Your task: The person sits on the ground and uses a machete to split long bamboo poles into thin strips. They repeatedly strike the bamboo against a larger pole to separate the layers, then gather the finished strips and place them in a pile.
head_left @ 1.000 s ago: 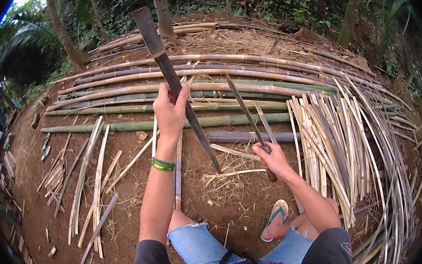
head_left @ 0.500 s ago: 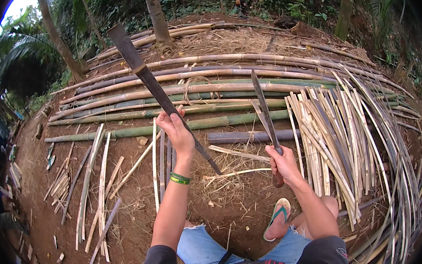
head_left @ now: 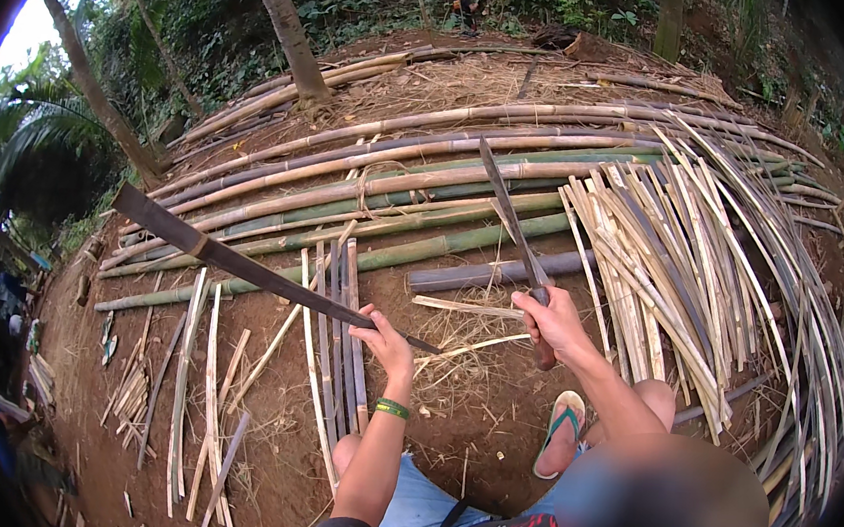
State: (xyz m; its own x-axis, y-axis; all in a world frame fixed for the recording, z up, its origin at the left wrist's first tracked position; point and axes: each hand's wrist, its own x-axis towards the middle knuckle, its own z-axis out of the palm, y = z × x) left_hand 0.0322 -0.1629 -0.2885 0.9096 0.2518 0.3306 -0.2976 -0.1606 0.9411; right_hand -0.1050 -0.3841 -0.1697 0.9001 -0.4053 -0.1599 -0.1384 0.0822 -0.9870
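My left hand (head_left: 387,345) has its fingers closed round a long, dark split bamboo strip (head_left: 241,266) near its narrow end. The strip has a pale node partway along and slants up to the left. In my right hand (head_left: 552,325) is a machete (head_left: 509,209), gripped by its brown wooden handle. Its blade points up and away from me, to the right of the strip and apart from it. Pale shavings (head_left: 463,368) lie on the soil beneath my hands.
Long bamboo poles (head_left: 484,244) lie across the ground ahead. A heap of split strips (head_left: 667,275) spreads on the right. Loose strips (head_left: 215,396) lie at left. My sandalled foot (head_left: 559,436) is on the soil; a tree trunk (head_left: 287,26) rises beyond. A blurred patch hides my right upper arm.
My left hand has come down and slightly right, and the bamboo strip's far end has swung down and left, so it lies flatter. The machete has barely moved in my right hand.
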